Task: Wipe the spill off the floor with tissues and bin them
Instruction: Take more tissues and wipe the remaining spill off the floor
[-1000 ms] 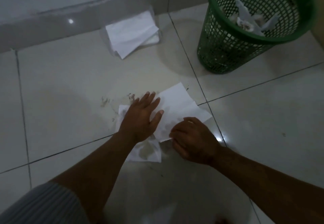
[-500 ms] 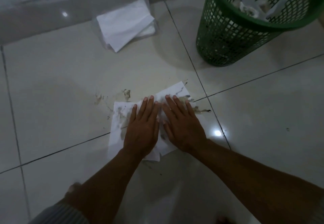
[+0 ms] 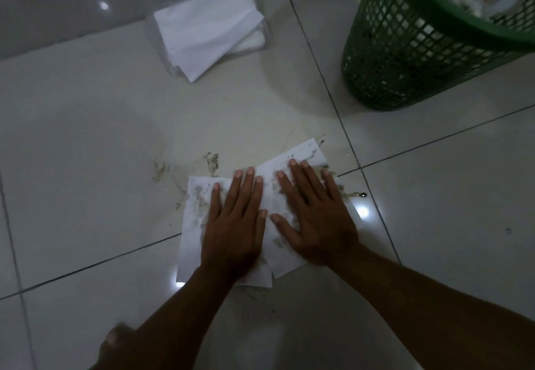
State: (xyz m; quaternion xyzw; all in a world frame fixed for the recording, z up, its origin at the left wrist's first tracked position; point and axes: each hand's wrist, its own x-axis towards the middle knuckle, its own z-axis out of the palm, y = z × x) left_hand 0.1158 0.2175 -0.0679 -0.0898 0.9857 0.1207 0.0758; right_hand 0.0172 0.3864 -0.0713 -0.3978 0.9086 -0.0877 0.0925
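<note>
**White tissues pressed flat over a floor spill**

White tissues [image 3: 269, 196] lie under the left hand [image 3: 234, 225] and right hand [image 3: 315, 219], fingers straight, pressing to soak up liquid. Beyond the fingertips, spill [image 3: 212, 161] remains. Farther right of them stands the green bin [image 3: 419, 51]; farther left, spare tissues [image 3: 208, 40].

Bare floor [image 3: 86, 126] left of tissues — green bin [image 3: 405, 60] stands far right, tissue pack [image 3: 208, 37] ahead.
</note>
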